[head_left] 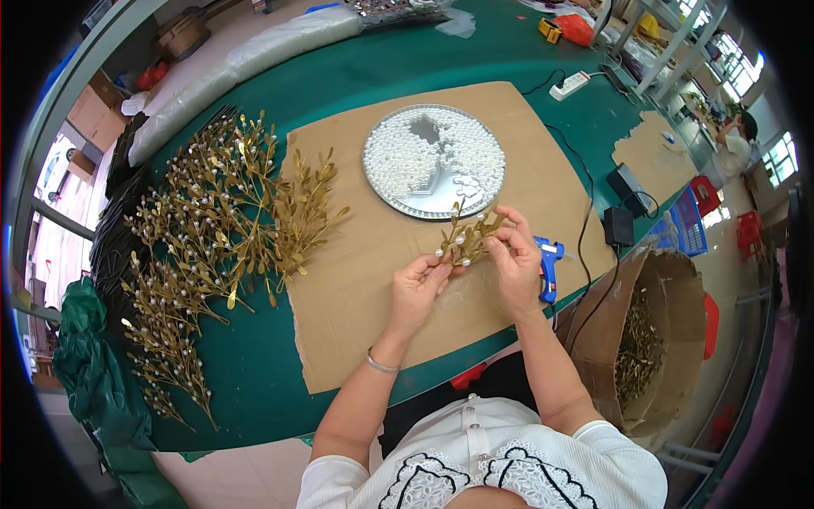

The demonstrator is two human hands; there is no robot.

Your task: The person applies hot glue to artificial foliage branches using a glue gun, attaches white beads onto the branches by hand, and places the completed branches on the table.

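Note:
Between my two hands is a small gold-leaved artificial sprig (465, 240) with a few white pearl beads on it. My left hand (419, 287) pinches its lower left end. On the other side, the closed fingers of my right hand (516, 261) grip the leaves. Just beyond them lies a round silver tray (379, 192) with many white pearl beads (395, 159). A blue hot glue gun (549, 270) rests beside my right hand. The brown cardboard sheet (356, 314) lies under my hands and the tray.
Beaded gold sprigs (195, 220) pile up on the left, near plain gold sprigs (305, 212). At right, a cardboard box (678, 339) holds more sprigs. Black cords run past a power adapter (618, 226) and a white power strip (569, 86). A person (734, 148) is at far right.

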